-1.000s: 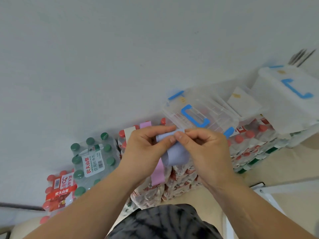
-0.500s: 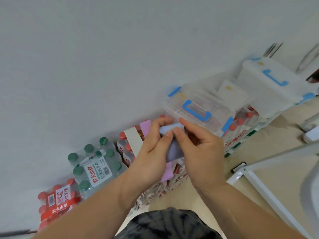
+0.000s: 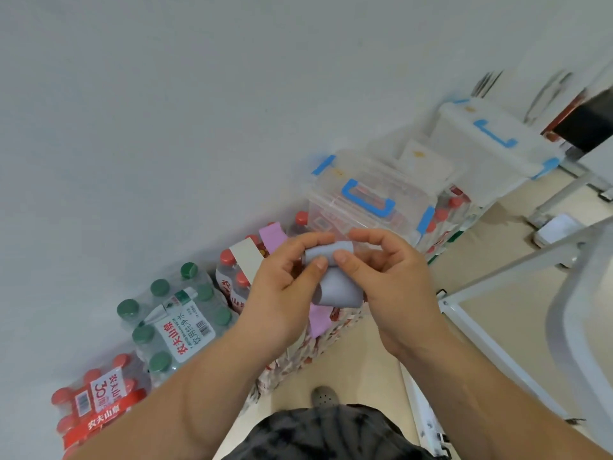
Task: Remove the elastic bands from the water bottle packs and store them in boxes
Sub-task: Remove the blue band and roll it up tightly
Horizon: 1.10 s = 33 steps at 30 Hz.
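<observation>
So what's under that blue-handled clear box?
The clear box rests on red-capped bottle packs; caps show beside it. The left hand and right hand, pinching a grey band, hide the rest.

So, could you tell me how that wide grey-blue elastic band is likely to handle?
Probably floppy: the wide grey-blue elastic band folds over between the left hand and right hand. Likely light, since fingertip pinches hold it. It may unfold if released.
</observation>
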Motion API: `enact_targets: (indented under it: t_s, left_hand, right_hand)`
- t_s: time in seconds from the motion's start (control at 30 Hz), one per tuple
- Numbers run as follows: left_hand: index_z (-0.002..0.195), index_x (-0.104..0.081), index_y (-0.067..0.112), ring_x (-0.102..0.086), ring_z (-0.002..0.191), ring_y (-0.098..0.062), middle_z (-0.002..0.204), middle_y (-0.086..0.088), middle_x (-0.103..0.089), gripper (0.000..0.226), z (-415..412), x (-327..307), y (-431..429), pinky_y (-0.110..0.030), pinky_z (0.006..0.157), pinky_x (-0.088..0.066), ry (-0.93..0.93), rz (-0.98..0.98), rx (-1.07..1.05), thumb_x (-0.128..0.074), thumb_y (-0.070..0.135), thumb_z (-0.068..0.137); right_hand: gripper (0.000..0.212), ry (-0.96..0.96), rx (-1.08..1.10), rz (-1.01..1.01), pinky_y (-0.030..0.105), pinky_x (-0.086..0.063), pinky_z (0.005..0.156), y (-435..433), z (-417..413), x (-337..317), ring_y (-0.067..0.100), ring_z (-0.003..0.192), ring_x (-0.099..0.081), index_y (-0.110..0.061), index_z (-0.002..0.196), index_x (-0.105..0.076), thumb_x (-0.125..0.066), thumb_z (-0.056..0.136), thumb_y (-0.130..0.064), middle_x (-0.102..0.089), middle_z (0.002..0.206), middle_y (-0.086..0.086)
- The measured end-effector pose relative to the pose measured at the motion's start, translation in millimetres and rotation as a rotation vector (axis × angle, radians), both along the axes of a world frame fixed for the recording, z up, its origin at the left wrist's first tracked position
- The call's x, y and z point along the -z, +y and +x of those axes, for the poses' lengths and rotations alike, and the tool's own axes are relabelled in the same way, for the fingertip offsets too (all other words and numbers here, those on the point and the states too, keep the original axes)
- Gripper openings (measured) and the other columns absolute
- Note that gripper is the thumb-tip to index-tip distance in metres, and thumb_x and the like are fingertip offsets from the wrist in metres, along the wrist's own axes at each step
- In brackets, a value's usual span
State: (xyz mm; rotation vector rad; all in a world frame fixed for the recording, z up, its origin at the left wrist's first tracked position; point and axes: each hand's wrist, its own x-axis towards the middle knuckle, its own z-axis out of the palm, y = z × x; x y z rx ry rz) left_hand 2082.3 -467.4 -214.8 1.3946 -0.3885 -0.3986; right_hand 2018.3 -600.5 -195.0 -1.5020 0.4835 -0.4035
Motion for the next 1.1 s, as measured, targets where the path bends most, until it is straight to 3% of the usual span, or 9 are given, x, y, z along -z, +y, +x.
enact_targets:
  t_s: [0.1,0.2,0.33,0.5,0.6,0.73,0.87,0.97,1.1]
  left_hand:
    - [0.101,-0.077,0.042,-0.072,0.099,-0.011,0.107,0.007,-0.075,0.044,3.6,3.2,-0.9,-0.022,0.079,-0.057,-0.02,0.003,-0.018,-0.065,0.001,0.092]
    - [0.11,-0.075,0.032,-0.072,0.097,-0.005,0.105,0.014,-0.076,0.035,5.6,5.0,-4.8,-0.017,0.078,-0.055,-0.031,0.048,-0.041,-0.066,0.003,0.093]
    - [0.109,-0.076,0.023,-0.073,0.097,-0.013,0.104,0.005,-0.078,0.021,12.7,4.4,-15.1,-0.025,0.078,-0.059,0.033,0.043,-0.063,-0.061,0.015,0.098]
    - [0.096,-0.08,0.021,-0.075,0.084,-0.017,0.096,-0.006,-0.079,0.022,16.2,4.8,-45.7,-0.027,0.067,-0.057,0.212,0.032,-0.095,-0.058,0.021,0.1]
    - [0.096,-0.079,0.02,-0.076,0.089,-0.021,0.095,-0.005,-0.079,0.017,14.8,7.5,-68.7,-0.035,0.074,-0.061,0.212,0.055,-0.105,-0.062,0.018,0.098]
    - [0.106,-0.077,0.023,-0.076,0.094,-0.016,0.1,0.002,-0.079,0.021,6.0,4.0,-103.2,-0.023,0.074,-0.059,0.146,0.059,-0.044,-0.067,0.009,0.094]
    - [0.104,-0.08,0.024,-0.074,0.101,-0.022,0.104,-0.001,-0.079,0.029,-1.4,-1.7,-142.7,-0.038,0.086,-0.06,0.127,0.069,-0.036,-0.072,0.002,0.089]
    - [0.092,-0.082,0.032,-0.075,0.094,-0.015,0.097,0.004,-0.079,0.036,-5.0,-8.3,-176.1,-0.031,0.083,-0.061,0.027,0.119,-0.07,-0.073,-0.002,0.085]
    - [0.09,-0.082,0.023,-0.072,0.09,-0.01,0.094,0.008,-0.077,0.021,-15.0,-14.4,-222.1,-0.022,0.079,-0.056,-0.218,0.206,-0.053,-0.071,0.005,0.086]
  right_hand:
    - [0.031,-0.002,-0.014,0.056,0.037,-0.063,0.069,-1.6,-2.3,1.9,0.024,0.088,-0.078,-0.039,0.096,-0.076,-0.081,0.085,-0.011,-0.08,0.096,0.004]
    - [0.045,0.052,-0.041,0.045,0.035,-0.063,0.073,-8.1,-4.3,4.0,0.023,0.09,-0.078,-0.036,0.114,-0.069,-0.083,0.083,-0.006,-0.08,0.097,0.005]
    - [0.058,0.155,-0.121,-0.054,0.041,-0.065,0.073,-23.2,-7.6,5.0,0.022,0.082,-0.078,-0.034,0.129,-0.061,-0.084,0.083,-0.008,-0.079,0.086,0.005]
    - [0.058,0.165,-0.184,-0.303,0.016,-0.053,0.057,-50.1,-9.2,7.1,0.004,0.059,-0.064,-0.045,0.125,-0.061,-0.084,0.082,-0.013,-0.067,0.071,-0.001]
    - [0.059,0.142,-0.184,-0.348,0.013,-0.051,0.057,-66.7,-7.7,11.9,0.002,0.061,-0.065,-0.044,0.126,-0.06,-0.084,0.081,-0.014,-0.068,0.073,-0.011]
    - [0.07,0.047,-0.09,-0.218,0.022,-0.06,0.068,-106.9,-6.8,17.2,0.009,0.075,-0.073,-0.05,0.137,-0.051,-0.085,0.082,-0.024,-0.07,0.077,-0.006]
    - [0.048,-0.006,-0.096,-0.108,0.026,-0.059,0.067,-154.9,-12.3,16.5,0.014,0.073,-0.073,-0.047,0.125,-0.059,-0.08,0.085,-0.03,-0.071,0.073,0.0]
    - [0.033,-0.018,-0.082,0.012,0.019,-0.058,0.067,-188.3,-14.6,17.9,0.009,0.076,-0.075,-0.039,0.119,-0.065,-0.076,0.091,-0.024,-0.075,0.076,-0.001]
    - [0.022,-0.007,-0.031,0.133,0.02,-0.06,0.068,-232.3,-18.6,17.5,0.012,0.085,-0.078,-0.025,0.106,-0.077,-0.08,0.086,-0.031,-0.081,0.089,-0.003]
